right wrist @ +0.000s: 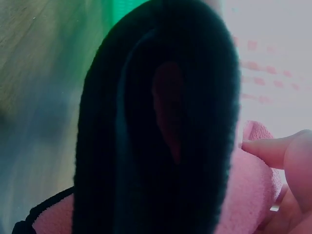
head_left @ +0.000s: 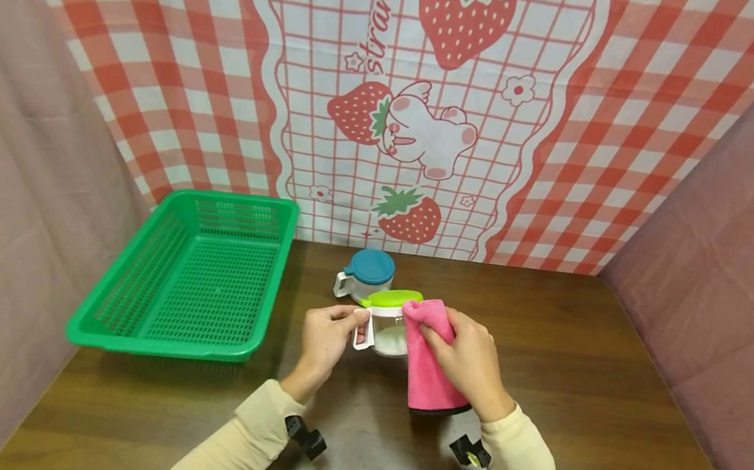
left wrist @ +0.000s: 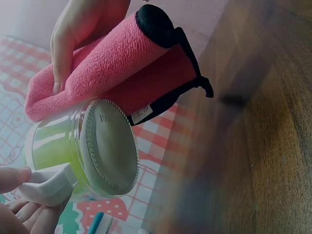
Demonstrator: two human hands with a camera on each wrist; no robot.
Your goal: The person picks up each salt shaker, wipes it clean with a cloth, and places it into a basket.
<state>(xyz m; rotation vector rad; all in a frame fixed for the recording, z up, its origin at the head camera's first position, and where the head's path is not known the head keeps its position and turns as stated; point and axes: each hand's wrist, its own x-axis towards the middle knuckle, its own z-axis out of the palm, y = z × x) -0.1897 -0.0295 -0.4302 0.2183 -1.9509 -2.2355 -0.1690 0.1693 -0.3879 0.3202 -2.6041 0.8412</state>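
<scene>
My left hand (head_left: 325, 341) grips the white handle (left wrist: 51, 185) of a clear jar (head_left: 390, 336) with a lime-green lid (head_left: 395, 298). The jar is tilted, and its round base (left wrist: 114, 146) shows in the left wrist view. In my right hand (head_left: 474, 358) is a folded pink cloth (head_left: 430, 365) with black edging, pinched between thumb and fingers. The cloth touches the jar's right side. In the right wrist view the cloth's dark edge (right wrist: 161, 29) fills the middle and hides the jar. Behind stands a second jar with a blue lid (head_left: 372, 266) and a white handle.
A green plastic basket (head_left: 258, 322) with perforated walls stands on the left of the brown wooden table (head_left: 578, 366). A red-and-white checked cloth with strawberries (head_left: 468, 13) hangs at the back. Pinkish curtains (head_left: 729, 267) flank both sides.
</scene>
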